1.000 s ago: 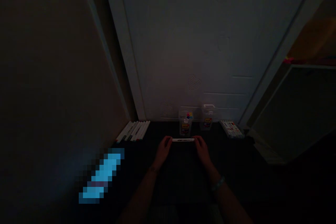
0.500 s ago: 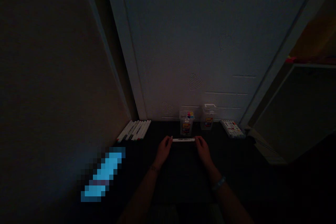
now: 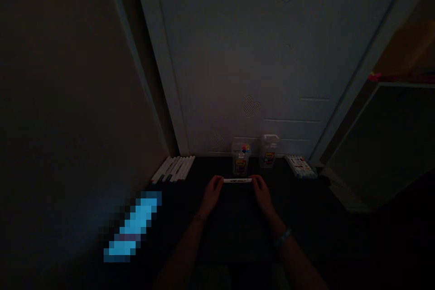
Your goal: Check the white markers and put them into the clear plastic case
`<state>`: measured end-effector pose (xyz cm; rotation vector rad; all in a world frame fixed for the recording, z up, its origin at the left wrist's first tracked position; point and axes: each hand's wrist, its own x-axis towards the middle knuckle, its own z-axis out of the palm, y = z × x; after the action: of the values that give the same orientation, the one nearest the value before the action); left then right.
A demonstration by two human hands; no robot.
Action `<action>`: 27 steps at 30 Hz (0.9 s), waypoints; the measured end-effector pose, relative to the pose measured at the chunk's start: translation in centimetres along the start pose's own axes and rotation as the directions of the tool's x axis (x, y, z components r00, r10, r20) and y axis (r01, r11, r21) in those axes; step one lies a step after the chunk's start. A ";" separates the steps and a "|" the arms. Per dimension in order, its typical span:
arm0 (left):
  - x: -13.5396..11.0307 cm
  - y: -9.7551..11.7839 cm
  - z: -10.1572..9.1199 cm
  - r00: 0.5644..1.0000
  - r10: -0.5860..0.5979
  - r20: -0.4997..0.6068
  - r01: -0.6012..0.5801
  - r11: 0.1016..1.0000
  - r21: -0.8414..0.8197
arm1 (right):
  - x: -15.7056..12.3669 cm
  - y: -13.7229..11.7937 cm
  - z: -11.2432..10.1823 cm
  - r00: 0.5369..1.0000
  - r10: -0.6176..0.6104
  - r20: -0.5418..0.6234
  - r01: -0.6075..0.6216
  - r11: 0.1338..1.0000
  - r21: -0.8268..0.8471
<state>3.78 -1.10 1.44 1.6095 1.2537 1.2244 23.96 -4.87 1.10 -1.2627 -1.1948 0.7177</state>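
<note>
A white marker pen [image 3: 237, 181] with dark print lies level between my two hands, just in front of a clear plastic box. My left hand [image 3: 213, 190] pinches its left end between thumb and fingers. At the other end, my right hand [image 3: 260, 189] grips the marker the same way. The clear box [image 3: 240, 163] behind it carries a label and holds some markers with coloured ends at its right side. To the left lies a row of several white markers [image 3: 175, 169], side by side on the dark table.
A second clear box [image 3: 269, 156] with a white handle stands at the back. Further right lies a flat pack of markers [image 3: 301, 166]. The dark table [image 3: 238, 231] meets a pale panel with embossed hearts [image 3: 251, 106]. A pixelated blue patch [image 3: 132, 226] glows at the left.
The marker has turned slightly about its length, so its print shows larger. Both hands stay in nearly the same place, still gripping its ends.
</note>
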 end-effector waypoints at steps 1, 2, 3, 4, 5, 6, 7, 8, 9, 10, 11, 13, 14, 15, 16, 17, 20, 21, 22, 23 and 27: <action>0.0 0.0 0.0 1.000 -0.004 -0.004 0.004 1.000 -0.004 | 0.0 -0.1 0.0 1.000 0.002 0.002 -0.002 1.000 -0.002; 0.0 0.0 0.0 1.000 -0.006 -0.004 0.006 1.000 -0.008 | 0.0 -0.1 0.0 1.000 0.006 0.001 -0.006 1.000 -0.005; 0.0 0.0 0.1 1.000 -0.002 0.000 0.002 1.000 -0.009 | 0.0 -0.1 0.0 1.000 0.010 -0.005 -0.010 1.000 -0.006; 0.0 0.0 0.1 1.000 0.005 0.004 -0.005 1.000 -0.008 | 0.0 -0.2 0.0 1.000 0.013 -0.011 -0.014 1.000 -0.006; 0.0 0.0 0.1 1.000 0.012 0.008 -0.012 1.000 -0.005 | 0.0 -0.2 0.0 1.000 0.015 -0.017 -0.015 1.000 -0.005; 0.0 0.0 0.1 1.000 0.018 0.009 -0.018 1.000 0.001 | 0.1 -0.2 0.0 1.000 0.015 -0.023 -0.015 1.000 -0.005; 0.0 0.1 0.1 1.000 0.021 0.010 -0.021 1.000 0.007 | 0.1 -0.2 0.0 1.000 0.016 -0.024 -0.016 1.000 -0.007; 0.0 0.1 0.0 1.000 0.017 0.011 -0.017 1.000 0.014 | 0.1 -0.3 0.0 1.000 0.017 -0.025 -0.017 1.000 -0.008; 0.0 0.2 0.0 1.000 0.009 0.014 -0.009 1.000 0.022 | 0.2 -0.3 0.0 1.000 0.019 -0.024 -0.020 1.000 -0.010; -0.1 0.3 0.0 1.000 -0.003 0.017 0.003 1.000 0.030 | 0.2 -0.3 0.0 0.999 0.023 -0.025 -0.023 1.000 -0.012; -0.1 0.4 0.0 1.000 -0.015 0.018 0.014 0.999 0.035 | 0.2 -0.3 0.0 0.999 0.028 -0.026 -0.028 1.000 -0.013; -0.2 0.6 -0.1 1.000 -0.028 0.009 0.028 0.999 0.037 | 0.2 -0.3 0.1 0.999 0.038 -0.019 -0.038 0.999 -0.016; -0.3 0.7 -0.1 1.000 -0.031 0.004 0.031 0.999 0.035 | 0.1 -0.3 0.1 0.999 0.042 -0.015 -0.042 0.999 -0.021; -0.3 0.7 -0.1 0.999 -0.036 -0.002 0.036 0.999 0.032 | 0.1 -0.2 0.1 0.999 0.044 -0.012 -0.044 0.999 -0.026; -0.3 0.7 -0.1 0.999 -0.043 -0.006 0.044 0.999 0.030 | 0.1 -0.2 0.1 0.999 0.045 -0.010 -0.045 0.999 -0.029; -0.3 0.7 -0.1 0.999 -0.048 -0.006 0.049 0.998 0.029 | 0.1 -0.2 0.1 0.999 0.045 -0.009 -0.045 0.999 -0.030; -0.3 0.6 0.0 0.999 -0.035 0.002 0.035 0.999 0.027 | 0.1 -0.1 0.1 0.999 0.033 -0.007 -0.033 0.999 -0.020; -0.3 0.5 0.0 1.000 -0.022 0.003 0.022 0.999 0.026 | 0.1 0.0 0.1 1.000 0.024 -0.006 -0.024 1.000 -0.014; -0.2 0.4 0.0 1.000 -0.008 0.006 0.007 1.000 0.023 | 0.1 0.0 0.1 1.000 0.014 -0.006 -0.014 1.000 -0.010; -0.2 0.4 0.1 1.000 0.003 0.011 -0.003 1.000 0.021 | 0.1 0.0 0.1 1.000 0.002 -0.007 -0.003 1.000 -0.006; 0.0 0.1 0.1 1.000 0.010 0.022 -0.011 1.000 0.005 | 0.2 -0.1 0.0 1.000 -0.017 -0.013 0.017 1.000 -0.004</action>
<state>3.90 -1.18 1.53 1.6309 1.2368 1.2076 23.95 -4.73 1.22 -1.2572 -1.1963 0.6939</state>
